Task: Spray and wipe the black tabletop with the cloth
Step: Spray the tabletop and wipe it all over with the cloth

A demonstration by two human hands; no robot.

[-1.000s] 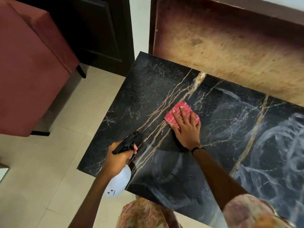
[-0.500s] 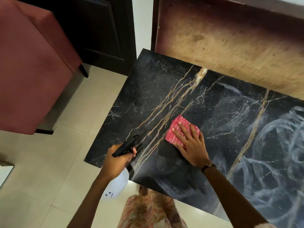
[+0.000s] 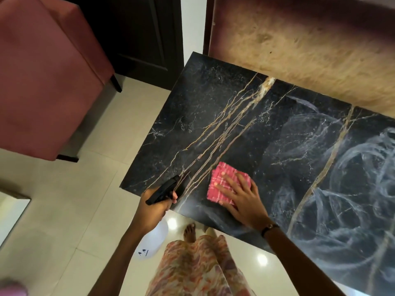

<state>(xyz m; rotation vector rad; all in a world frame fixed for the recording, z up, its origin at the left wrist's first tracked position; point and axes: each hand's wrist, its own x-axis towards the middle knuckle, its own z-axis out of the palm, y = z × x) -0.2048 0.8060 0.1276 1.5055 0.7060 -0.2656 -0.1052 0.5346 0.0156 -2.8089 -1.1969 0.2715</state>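
**Cloth pressed flat near the counter's front edge, spray bottle held at the left corner**

Head view: the black marble-patterned counter (image 3: 213, 116), veined in gold and white, runs from its far-left corner down toward the right. Pale, swirling wipe streaks cover its right part; the left part looks darker and unstreaked.

The right hand (image 3: 243, 201) lies on a folded pink checked cloth (image 3: 224, 184), which sits on the counter close to the front edge, a little in from the front-left corner. The fingers are straight and spread, pressing the cloth down flat; this grip is wide, with nothing curled around the fabric. A dark band circles the right wrist.

The left hand (image 3: 154, 208) is at the front-left corner of the counter, just beside the cloth but not touching it. Its grip is wrapped around the neck of a spray bottle (image 3: 155, 240): the black trigger head points up over the counter's edge, and the white translucent body hangs below the hand, off the counter and above the floor.

Beyond the counter's left edge is a cream tiled floor (image 3: 64, 221), with a pink upholstered chair (image 3: 42, 82) on dark legs standing well apart from the counter. A dark door (image 3: 139, 33) stands behind the chair. Along the counter's far edge rises a brown mottled panel (image 3: 310, 50). A floral garment and a bare foot show below the front edge.
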